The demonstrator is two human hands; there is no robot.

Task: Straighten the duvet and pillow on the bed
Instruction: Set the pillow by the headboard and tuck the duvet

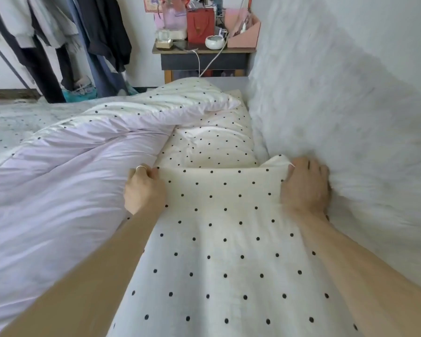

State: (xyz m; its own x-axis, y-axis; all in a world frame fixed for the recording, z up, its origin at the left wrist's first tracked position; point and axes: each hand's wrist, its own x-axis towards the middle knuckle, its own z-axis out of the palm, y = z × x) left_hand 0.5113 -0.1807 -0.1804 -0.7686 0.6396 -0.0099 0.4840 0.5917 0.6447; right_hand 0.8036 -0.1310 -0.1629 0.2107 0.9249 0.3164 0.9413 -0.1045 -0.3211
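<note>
A cream pillow with black dots (225, 239) lies lengthwise in front of me, close to the wall. My left hand (142, 189) grips its far left corner, a ring on one finger. My right hand (305, 186) grips its far right corner, pressed against the wall. The duvet (66, 171) lies bunched to the left, its pale lilac underside folded up and its dotted cream side showing along the far edge. Beyond the pillow, another dotted cream cushion or bedding part (212, 144) lies along the wall.
A white textured wall (338, 105) runs along the right side. A dark bedside table (204, 57) with a red bag, bowl, bottle and cables stands past the bed's end. Clothes hang on a rack (58, 40) at the far left.
</note>
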